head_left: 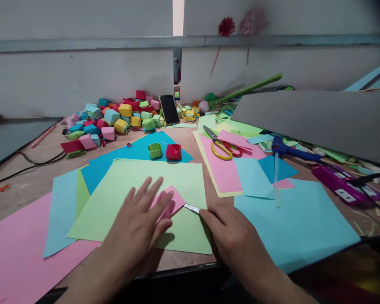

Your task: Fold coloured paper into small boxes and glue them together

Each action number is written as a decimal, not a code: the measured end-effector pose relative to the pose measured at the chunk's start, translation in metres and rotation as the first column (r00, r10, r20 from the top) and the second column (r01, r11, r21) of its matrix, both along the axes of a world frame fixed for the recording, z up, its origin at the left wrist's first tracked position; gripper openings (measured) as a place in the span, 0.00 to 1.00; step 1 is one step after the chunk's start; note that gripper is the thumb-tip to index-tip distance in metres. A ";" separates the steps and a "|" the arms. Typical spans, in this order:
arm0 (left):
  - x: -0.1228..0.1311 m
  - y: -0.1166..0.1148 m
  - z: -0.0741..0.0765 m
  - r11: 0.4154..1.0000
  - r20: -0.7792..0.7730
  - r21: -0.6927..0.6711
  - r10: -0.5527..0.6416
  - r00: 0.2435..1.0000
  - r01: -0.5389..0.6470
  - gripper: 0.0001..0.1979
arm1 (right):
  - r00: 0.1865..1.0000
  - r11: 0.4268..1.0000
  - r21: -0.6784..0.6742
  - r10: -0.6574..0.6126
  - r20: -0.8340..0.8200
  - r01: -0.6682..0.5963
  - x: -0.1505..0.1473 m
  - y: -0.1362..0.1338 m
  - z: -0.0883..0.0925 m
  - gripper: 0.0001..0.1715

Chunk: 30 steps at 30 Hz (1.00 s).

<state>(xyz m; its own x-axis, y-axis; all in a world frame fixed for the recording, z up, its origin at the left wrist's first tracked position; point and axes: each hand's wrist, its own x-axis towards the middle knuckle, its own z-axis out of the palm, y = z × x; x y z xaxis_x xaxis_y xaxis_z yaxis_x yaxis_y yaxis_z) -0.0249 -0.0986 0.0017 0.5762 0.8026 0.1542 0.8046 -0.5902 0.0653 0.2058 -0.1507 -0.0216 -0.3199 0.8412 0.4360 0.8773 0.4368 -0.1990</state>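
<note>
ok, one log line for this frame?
left hand flat on pink paper | right hand holds blade, tip at its edge | under: green sheet | nearby: scissors, glue gun

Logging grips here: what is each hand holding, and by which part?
Right hand pinches a small metal blade by its near end; left hand grips nothing, pressing flat on the pink paper.

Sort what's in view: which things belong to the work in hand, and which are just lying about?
In use: left hand, flat on the pink paper piece; right hand, holding a small metal tool at its edge; light green sheet underneath.
Lying about: scissors, glue gun, phone, pile of paper cubes, red paper box.
</note>
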 end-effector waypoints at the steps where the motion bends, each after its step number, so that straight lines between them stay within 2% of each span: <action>1: 0.007 -0.001 -0.003 0.997 -0.047 -0.071 -0.014 0.999 0.010 0.22 | 1.000 1.000 -0.017 0.000 -0.007 0.000 0.001 0.000 0.000 0.10; 4: 0.020 -0.003 -0.009 0.977 -0.158 -0.212 0.002 0.987 -0.035 0.25 | 1.000 0.997 -0.083 0.000 -0.030 -0.003 0.004 0.000 0.001 0.09; 8: 0.021 -0.002 -0.008 0.966 -0.216 -0.252 -0.002 0.976 -0.054 0.33 | 0.998 0.992 -0.123 0.004 -0.068 -0.013 0.006 0.001 0.003 0.10; 12: 0.017 0.000 -0.007 0.962 -0.209 -0.271 -0.028 0.977 -0.030 0.40 | 0.994 0.988 -0.157 -0.014 -0.107 -0.003 0.007 0.002 0.004 0.10; 16: 0.016 -0.001 -0.007 0.962 -0.178 -0.270 -0.016 0.984 -0.033 0.39 | 0.993 0.982 -0.187 -0.012 -0.114 -0.009 0.012 0.003 0.004 0.12; 21: 0.017 -0.001 -0.004 0.949 -0.152 -0.317 -0.042 0.987 -0.009 0.44 | 0.987 0.987 -0.153 0.014 -0.159 -0.039 0.011 0.003 0.007 0.13; 26: 0.019 -0.001 -0.002 0.932 -0.173 -0.364 -0.072 0.982 0.004 0.49 | 0.980 0.981 -0.182 0.025 -0.199 -0.062 0.009 -0.001 0.007 0.14; 30: 0.019 -0.001 -0.003 0.924 -0.184 -0.383 -0.079 0.980 0.002 0.51 | 0.975 0.991 -0.130 0.011 -0.223 -0.041 0.014 -0.002 0.005 0.16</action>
<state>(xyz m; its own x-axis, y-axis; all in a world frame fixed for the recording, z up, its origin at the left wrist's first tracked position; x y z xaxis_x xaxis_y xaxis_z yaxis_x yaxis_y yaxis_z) -0.0060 -0.0997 -0.0009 0.5974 0.7536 -0.2743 0.7999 -0.5843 0.1369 0.2195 -0.1527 -0.0170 -0.2507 0.8890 0.3831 0.7936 0.4154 -0.4446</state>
